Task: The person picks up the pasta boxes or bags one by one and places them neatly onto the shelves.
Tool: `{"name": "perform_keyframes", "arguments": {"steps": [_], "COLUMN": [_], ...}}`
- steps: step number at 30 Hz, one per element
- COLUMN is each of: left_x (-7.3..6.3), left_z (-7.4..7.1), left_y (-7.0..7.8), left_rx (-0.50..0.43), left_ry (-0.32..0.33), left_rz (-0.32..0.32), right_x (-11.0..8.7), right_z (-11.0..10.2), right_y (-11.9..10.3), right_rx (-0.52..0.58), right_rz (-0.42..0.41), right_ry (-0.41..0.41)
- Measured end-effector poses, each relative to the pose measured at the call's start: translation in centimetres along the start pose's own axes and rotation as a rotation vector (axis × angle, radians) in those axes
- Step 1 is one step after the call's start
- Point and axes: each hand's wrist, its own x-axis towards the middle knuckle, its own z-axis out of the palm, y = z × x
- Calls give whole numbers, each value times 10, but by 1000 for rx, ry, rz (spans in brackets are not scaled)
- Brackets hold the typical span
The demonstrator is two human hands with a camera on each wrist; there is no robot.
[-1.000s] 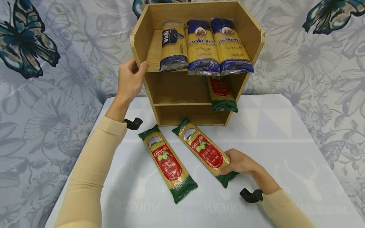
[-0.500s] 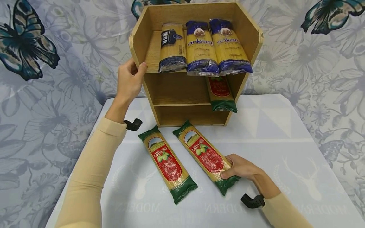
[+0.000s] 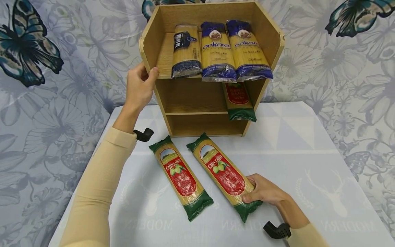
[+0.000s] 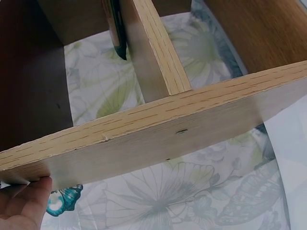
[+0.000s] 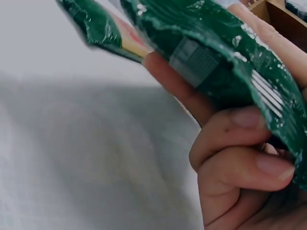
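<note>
My left hand (image 3: pixel 140 84) grips the left side edge of a wooden shelf (image 3: pixel 194 96), thumb at the front; in the left wrist view its fingers (image 4: pixel 29 203) show at the lower left of the board. With my right hand (image 3: pixel 265 192) I hold the lower end of a spaghetti pack (image 3: pixel 226 175) with a red Olivoila label and green ends. In the right wrist view curled fingers (image 5: pixel 235 167) lie under the pack's green end (image 5: pixel 206 57). A second Olivoila spaghetti pack (image 3: pixel 182 178) lies on the table just left of the held one.
The upper shelf bears a La Skia spaghetti pack (image 3: pixel 186 51) and two Ankara packs (image 3: pixel 217 51). Another green-ended pack (image 3: pixel 239 101) sticks out of the middle shelf at right. A white table (image 3: pixel 308 137) stands below, with a flowered wall cloth (image 3: pixel 318 68) behind.
My right hand has drawn the spaghetti pack slightly downward and right, toward the front of the table. The left hand keeps its grip on the shelf edge.
</note>
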Motion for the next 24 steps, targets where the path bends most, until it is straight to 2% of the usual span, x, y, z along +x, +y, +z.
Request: {"name": "perform_keyframes", "arguments": {"steps": [7, 13, 16, 19, 24], "left_x": [-1, -2, -2, -1, -1], "left_z": [0, 0, 0, 0, 1], "left_y": [2, 2, 1, 1, 1], "left_rx": [-9, 1, 8, 14, 12], "left_ry": [-1, -6, -5, -3, -1], "left_rz": [-4, -6, -9, -6, -3], "right_x": [-11, -15, -14, -10, 3], "right_z": [8, 15, 18, 23, 31], "right_y": [-13, -26, -34, -43, -53], "right_rx": [40, 78, 82, 49, 8], "right_rz": [-46, -173, -210, -240, -278], "right_ry": [11, -4, 9, 60, 192]}}
